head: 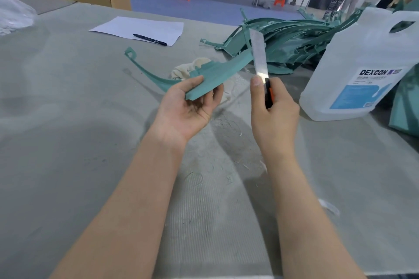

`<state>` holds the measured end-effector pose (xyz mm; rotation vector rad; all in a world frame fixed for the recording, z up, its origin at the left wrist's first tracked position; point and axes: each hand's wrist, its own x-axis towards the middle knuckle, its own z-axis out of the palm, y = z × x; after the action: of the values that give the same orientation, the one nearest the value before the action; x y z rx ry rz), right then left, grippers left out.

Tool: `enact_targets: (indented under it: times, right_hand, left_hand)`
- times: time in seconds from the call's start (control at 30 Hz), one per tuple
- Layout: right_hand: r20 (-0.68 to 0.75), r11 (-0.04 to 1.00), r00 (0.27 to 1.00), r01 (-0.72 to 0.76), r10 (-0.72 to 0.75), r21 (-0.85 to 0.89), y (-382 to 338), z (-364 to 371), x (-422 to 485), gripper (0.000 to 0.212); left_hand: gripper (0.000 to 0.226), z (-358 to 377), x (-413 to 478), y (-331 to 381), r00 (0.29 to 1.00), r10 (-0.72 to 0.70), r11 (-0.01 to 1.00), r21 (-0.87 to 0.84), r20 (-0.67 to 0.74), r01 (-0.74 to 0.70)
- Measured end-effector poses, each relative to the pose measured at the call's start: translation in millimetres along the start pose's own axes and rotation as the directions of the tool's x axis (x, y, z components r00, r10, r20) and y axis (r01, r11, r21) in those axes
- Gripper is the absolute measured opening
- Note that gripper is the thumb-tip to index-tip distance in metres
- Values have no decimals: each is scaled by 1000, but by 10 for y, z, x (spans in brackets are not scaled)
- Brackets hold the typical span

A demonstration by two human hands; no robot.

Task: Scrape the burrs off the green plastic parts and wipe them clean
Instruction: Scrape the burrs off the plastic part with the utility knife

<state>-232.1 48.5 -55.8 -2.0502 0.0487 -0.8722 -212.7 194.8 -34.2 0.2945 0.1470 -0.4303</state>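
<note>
Left hand [190, 106], palm up, grasps the wide end of a curved green plastic part [205, 76], thumb on top and fingers curled beneath; the part's thin hooked end arcs away beyond and to the left of that hand. Right hand [273, 106] is clenched around the black-and-orange handle of a utility knife [260, 61], thumb laid along the handle, the long blade extended upward and away, just beside the part's far end; whether blade and part touch cannot be told. Behind the left hand, partly hidden by the part, a pale cloth [192, 68] lies on the grey work table [68, 120]. Fine shavings lie on the table between the forearms. Beyond the right hand: a pile of green parts [292, 36]. To its right: a translucent jug [365, 68] labelled DEXCON. Beyond the left hand: a paper sheet [140, 28] bearing a pen [149, 39].
</note>
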Motion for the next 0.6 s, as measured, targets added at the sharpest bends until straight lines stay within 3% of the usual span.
enact_targets:
  times: [0.13, 0.27, 0.5, 0.6]
  right_hand:
    - [63, 999, 997, 52, -53, 12, -31, 35, -56, 34]
    - [156, 989, 977, 149, -143, -25, -95, 95, -122, 34]
    - [289, 950, 915, 309, -282, -52, -165, 176, -223, 27]
    - [289, 946, 908, 323, -304, -18, -163, 185, -227, 27]
  left_hand:
    - [39, -11, 12, 5, 1000, 8, 1000, 0, 17, -8]
    - [19, -5, -8, 11, 1000, 15, 1000, 7, 27, -16]
    - [36, -7, 53, 39, 988, 135, 990, -15, -75, -137]
    - [26, -8, 45, 51, 985, 154, 987, -26, -73, -156]
